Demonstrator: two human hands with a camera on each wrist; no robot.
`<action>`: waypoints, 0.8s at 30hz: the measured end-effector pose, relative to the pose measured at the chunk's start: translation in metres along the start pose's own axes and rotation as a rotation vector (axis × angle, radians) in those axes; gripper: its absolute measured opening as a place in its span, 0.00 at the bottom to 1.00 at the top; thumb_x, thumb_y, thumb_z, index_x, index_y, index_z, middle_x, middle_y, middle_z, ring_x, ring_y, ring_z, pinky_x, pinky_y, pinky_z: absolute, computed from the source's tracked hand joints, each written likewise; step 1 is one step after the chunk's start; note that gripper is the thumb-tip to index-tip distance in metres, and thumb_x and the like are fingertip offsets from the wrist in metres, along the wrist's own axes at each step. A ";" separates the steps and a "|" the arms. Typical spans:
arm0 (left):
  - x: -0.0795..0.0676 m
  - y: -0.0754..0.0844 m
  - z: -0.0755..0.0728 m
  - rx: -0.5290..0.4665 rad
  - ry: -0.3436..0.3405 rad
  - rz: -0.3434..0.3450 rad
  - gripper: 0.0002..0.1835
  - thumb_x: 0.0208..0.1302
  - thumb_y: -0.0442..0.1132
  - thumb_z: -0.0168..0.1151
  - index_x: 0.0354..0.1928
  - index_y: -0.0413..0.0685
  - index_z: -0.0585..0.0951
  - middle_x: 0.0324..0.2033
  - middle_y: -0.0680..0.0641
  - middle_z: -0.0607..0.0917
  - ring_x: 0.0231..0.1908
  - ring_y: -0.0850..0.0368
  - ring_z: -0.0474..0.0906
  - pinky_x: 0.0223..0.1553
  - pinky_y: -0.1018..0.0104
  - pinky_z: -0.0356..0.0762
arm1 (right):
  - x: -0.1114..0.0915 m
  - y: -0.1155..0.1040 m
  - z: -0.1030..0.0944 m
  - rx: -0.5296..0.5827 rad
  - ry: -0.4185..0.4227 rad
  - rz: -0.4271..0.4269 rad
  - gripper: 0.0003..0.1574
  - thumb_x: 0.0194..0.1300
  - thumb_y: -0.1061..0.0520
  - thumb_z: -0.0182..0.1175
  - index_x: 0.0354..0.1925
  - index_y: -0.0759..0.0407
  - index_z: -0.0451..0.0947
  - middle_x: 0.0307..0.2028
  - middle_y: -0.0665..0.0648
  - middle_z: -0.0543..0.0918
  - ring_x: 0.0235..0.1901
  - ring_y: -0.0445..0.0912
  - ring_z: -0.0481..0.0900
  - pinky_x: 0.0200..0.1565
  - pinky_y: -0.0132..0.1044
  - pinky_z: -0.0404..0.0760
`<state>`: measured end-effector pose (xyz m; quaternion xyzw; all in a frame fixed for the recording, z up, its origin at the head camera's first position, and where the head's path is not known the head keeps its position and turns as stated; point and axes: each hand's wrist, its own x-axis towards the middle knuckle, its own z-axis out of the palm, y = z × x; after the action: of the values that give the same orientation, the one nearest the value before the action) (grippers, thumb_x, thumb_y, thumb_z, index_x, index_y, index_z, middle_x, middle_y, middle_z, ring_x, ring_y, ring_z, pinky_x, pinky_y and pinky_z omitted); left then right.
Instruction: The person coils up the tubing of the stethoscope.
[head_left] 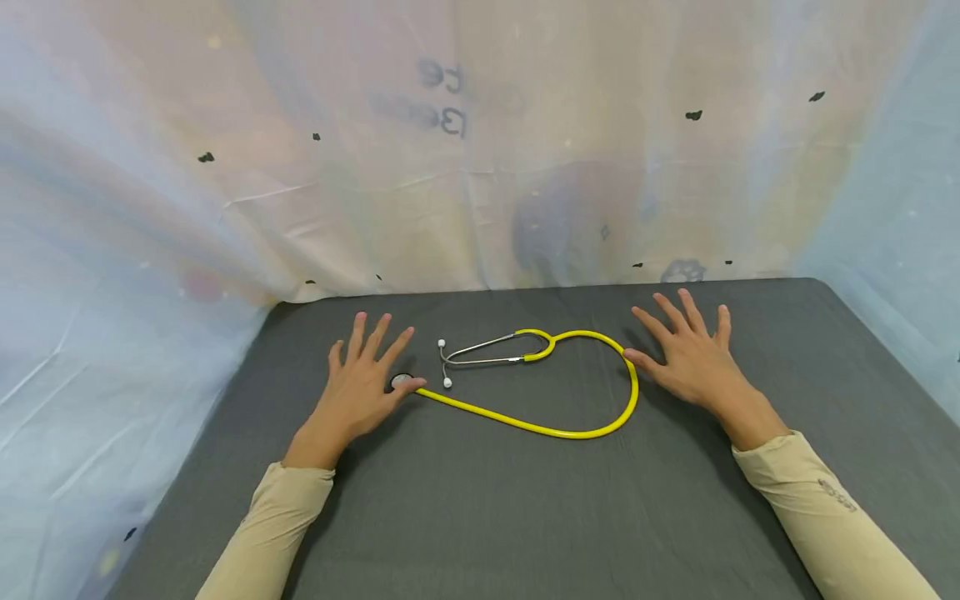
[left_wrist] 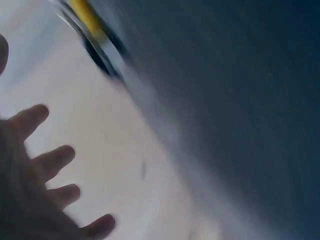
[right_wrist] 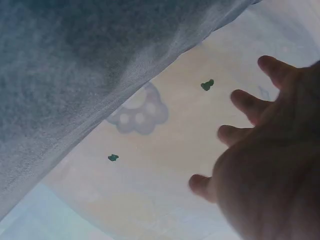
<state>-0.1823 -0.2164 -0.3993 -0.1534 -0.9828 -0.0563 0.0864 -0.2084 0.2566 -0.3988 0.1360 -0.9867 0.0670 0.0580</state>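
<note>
A stethoscope point(head_left: 555, 432) with a yellow tube lies on the grey table, its tube curving in a wide loop. Its metal ear tubes and white ear tips point left. The left hand point(head_left: 358, 392) is spread over the round chest piece point(head_left: 400, 381), the thumb overlapping it in the head view; whether they touch, I cannot tell. Blurred in the left wrist view, part of the stethoscope point(left_wrist: 87, 17) shows beyond the left hand point(left_wrist: 35, 170). Fingers splayed, the right hand point(head_left: 697, 362) hovers by the loop's right bend. Only the right hand point(right_wrist: 265, 150) appears near in the right wrist view, without the stethoscope.
The dark grey cloth-covered table point(head_left: 480, 517) extends around the stethoscope to both sides. Behind it hangs a pale patterned curtain point(head_left: 480, 208) with small dark marks. Similar light sheets point(head_left: 67, 350) close off the left and right sides.
</note>
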 end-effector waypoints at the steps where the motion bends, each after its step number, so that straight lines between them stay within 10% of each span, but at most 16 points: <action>1: 0.004 0.005 -0.001 -0.023 0.000 0.040 0.43 0.67 0.69 0.52 0.79 0.66 0.54 0.80 0.46 0.48 0.79 0.40 0.34 0.68 0.29 0.48 | 0.002 0.000 0.000 -0.008 0.007 -0.013 0.47 0.71 0.26 0.46 0.78 0.45 0.53 0.80 0.61 0.45 0.79 0.61 0.28 0.66 0.78 0.28; 8: 0.045 0.040 0.001 -0.177 -0.068 0.246 0.35 0.68 0.56 0.61 0.73 0.51 0.68 0.68 0.44 0.72 0.66 0.44 0.65 0.64 0.42 0.67 | 0.019 -0.009 -0.005 -0.048 -0.010 -0.117 0.42 0.69 0.41 0.61 0.75 0.50 0.60 0.77 0.64 0.52 0.78 0.63 0.38 0.68 0.75 0.36; 14: 0.064 0.044 0.009 -0.228 -0.280 0.231 0.32 0.70 0.49 0.61 0.72 0.45 0.69 0.64 0.40 0.75 0.63 0.44 0.69 0.63 0.49 0.72 | 0.031 -0.035 -0.013 0.003 -0.128 -0.190 0.38 0.70 0.42 0.60 0.73 0.51 0.65 0.75 0.64 0.58 0.77 0.65 0.45 0.69 0.72 0.41; 24: 0.076 0.054 0.008 -0.236 -0.329 0.199 0.26 0.71 0.42 0.60 0.67 0.39 0.73 0.55 0.39 0.77 0.52 0.47 0.77 0.52 0.54 0.78 | 0.045 -0.061 -0.020 -0.004 -0.220 -0.254 0.38 0.70 0.41 0.60 0.73 0.48 0.65 0.75 0.62 0.60 0.76 0.63 0.52 0.70 0.71 0.44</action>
<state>-0.2378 -0.1420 -0.3880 -0.2659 -0.9502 -0.1365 -0.0886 -0.2330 0.1894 -0.3663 0.2660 -0.9621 0.0418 -0.0418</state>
